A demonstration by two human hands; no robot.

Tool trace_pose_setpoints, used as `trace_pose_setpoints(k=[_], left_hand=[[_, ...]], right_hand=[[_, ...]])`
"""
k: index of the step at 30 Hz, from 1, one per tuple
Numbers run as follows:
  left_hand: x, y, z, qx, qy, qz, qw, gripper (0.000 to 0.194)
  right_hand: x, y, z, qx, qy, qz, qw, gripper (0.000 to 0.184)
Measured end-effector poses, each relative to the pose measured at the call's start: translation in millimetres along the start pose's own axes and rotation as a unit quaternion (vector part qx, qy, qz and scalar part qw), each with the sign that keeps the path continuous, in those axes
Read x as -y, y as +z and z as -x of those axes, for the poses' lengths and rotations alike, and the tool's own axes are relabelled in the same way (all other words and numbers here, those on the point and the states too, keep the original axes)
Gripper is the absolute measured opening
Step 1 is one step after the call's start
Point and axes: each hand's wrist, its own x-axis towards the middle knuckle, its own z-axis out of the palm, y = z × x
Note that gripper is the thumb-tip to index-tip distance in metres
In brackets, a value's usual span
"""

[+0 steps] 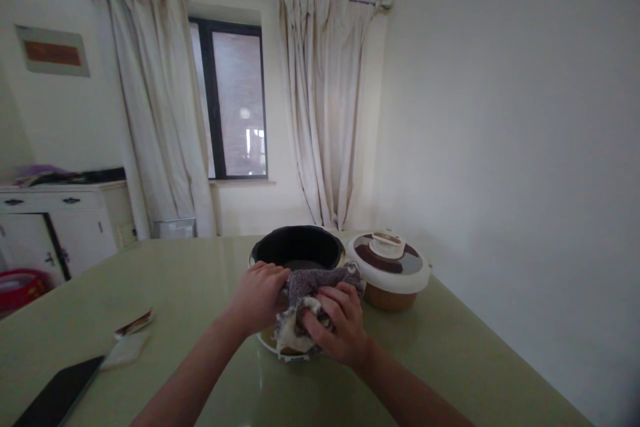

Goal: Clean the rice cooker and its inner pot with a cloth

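Note:
A round pot with a black inside (295, 243) and a pale rim stands on the table in front of me. My left hand (263, 290) is closed over its near-left rim, fingertips beside a cloth; the thumb is hidden. Bunched in my right hand (343, 327) is a grey and white cloth (320, 283), pressed against the near side of the pot. The fingers curl into its folds, and part of the cloth hangs over the pot's front. Just right of the pot sits a second, brown container with a white lid (360, 263) that has a dark window and a handle.
The pale green tabletop (190, 280) reaches to a wall on the right. A dark flat device (63, 390) lies at the near left, by a small packet (134, 323) and a white piece (125, 350). Curtains, a window and a white cabinet (75, 227) stand behind.

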Motion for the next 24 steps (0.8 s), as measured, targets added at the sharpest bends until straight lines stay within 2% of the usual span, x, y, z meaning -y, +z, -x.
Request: trace_pose_setpoints(k=[3, 5, 6, 10, 17, 21, 24], left_hand=[[-3, 1.1, -2, 0.003, -0.007, -0.017, 1.000, 0.014], [-5, 1.7, -3, -0.008, -0.003, -0.012, 1.000, 0.008], [-5, 1.7, -3, -0.017, 0.002, -0.004, 1.000, 0.012], [-7, 1.7, -2, -0.046, 0.014, 0.034, 0.998, 0.049], [-12, 6.5, -7, -0.063, -0.008, 0.000, 0.998, 0.051], [-14, 7.0, -9, -0.064, -0.021, -0.013, 0.998, 0.052], [-14, 6.1, -8, -0.066, -0.018, -0.001, 0.998, 0.052]], right_hand=[[1, -4, 7, 0.003, 0.007, 0.002, 1.000, 0.018], [0, -6, 15, 0.013, 0.015, 0.006, 1.000, 0.018], [1, -7, 20, 0.019, 0.017, 0.005, 1.000, 0.017], [7, -3, 43, 0.051, 0.019, -0.009, 0.998, 0.018], [44, 20, 88, 0.132, 0.034, -0.067, 0.988, 0.018], [44, 28, 76, 0.178, -0.051, -0.107, 0.977, 0.010], [27, 28, 49, 0.129, -0.037, -0.094, 0.986, 0.013]])
